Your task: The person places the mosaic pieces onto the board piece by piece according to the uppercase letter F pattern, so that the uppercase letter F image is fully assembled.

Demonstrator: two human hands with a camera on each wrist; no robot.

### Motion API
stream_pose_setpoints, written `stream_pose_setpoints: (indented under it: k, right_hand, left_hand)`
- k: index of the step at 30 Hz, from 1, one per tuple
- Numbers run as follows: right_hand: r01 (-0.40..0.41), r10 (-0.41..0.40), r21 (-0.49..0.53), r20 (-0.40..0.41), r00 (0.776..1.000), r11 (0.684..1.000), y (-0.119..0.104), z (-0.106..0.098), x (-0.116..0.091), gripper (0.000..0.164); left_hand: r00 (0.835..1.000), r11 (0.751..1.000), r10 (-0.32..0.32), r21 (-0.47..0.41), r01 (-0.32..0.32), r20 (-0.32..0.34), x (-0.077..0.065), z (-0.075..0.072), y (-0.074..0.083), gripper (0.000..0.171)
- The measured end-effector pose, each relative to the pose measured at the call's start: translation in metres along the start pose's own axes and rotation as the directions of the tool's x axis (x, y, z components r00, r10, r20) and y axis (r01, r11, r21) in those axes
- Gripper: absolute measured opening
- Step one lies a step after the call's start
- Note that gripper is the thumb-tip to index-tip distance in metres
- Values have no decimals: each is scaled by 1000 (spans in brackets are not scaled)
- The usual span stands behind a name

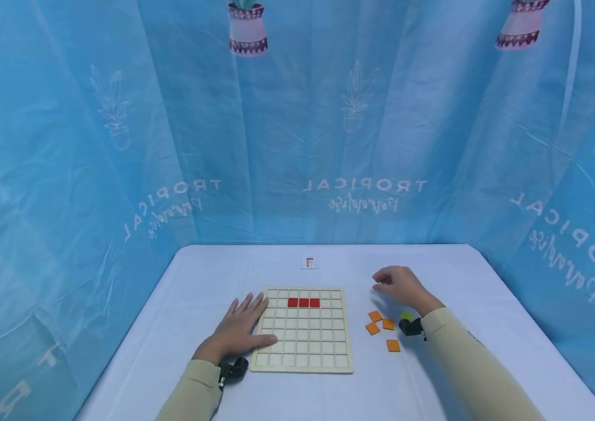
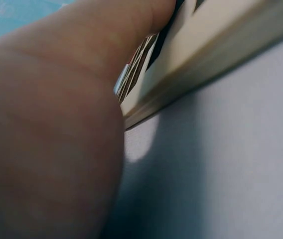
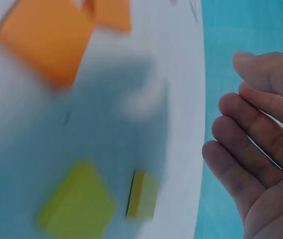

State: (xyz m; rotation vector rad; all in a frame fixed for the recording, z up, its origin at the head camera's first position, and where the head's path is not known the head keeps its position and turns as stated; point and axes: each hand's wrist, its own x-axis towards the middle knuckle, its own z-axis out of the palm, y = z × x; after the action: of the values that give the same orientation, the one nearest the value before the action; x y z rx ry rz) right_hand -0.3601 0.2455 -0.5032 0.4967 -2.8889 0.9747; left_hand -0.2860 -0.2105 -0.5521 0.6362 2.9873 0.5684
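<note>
My left hand (image 1: 239, 327) lies with spread fingers along the left edge of a pale gridded board (image 1: 301, 369), its thumb over the squares. Three red square tiles (image 1: 303, 303) sit side by side in a row near the board's far edge. To the right, above the table, my right hand (image 1: 401, 286) hovers with loosely bent fingers and holds nothing. Several orange tiles (image 1: 393, 345) are scattered on the table between that hand and the board. Below the right wrist lies a green tile (image 3: 79, 204), with a yellowish tile (image 3: 144, 194) beside it in the right wrist view.
A small card (image 1: 310, 262) with a coloured grid pattern lies beyond the board. The white-covered table (image 1: 223, 266) is bordered by blue printed curtains (image 1: 286, 146) at the back and sides. The board's raised wooden rim (image 2: 181, 69) shows close up in the left wrist view.
</note>
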Motion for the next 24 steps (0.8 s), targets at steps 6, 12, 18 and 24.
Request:
stream_pose_setpoints:
  k: [6, 12, 18, 24]
  right_hand:
    - [-84, 84, 3, 37, 996, 996, 16, -9, -15, 28]
    - [-95, 92, 43, 70, 993, 995, 13, -5, -28, 27]
    - [-70, 62, 66, 112, 992, 995, 5, 6, -34, 31]
    - [-50, 35, 91, 160, 987, 995, 0, 17, -36, 29]
  left_hand:
    - [1000, 1000, -6, 5, 6, -1, 0, 1, 1, 108]
    - [1000, 1000, 5, 9, -5, -1, 0, 1, 1, 108]
    - [1000, 1000, -6, 14, 6, 6, 1, 0, 1, 109]
    - [1000, 1000, -8, 13, 8, 2, 1, 0, 1, 108]
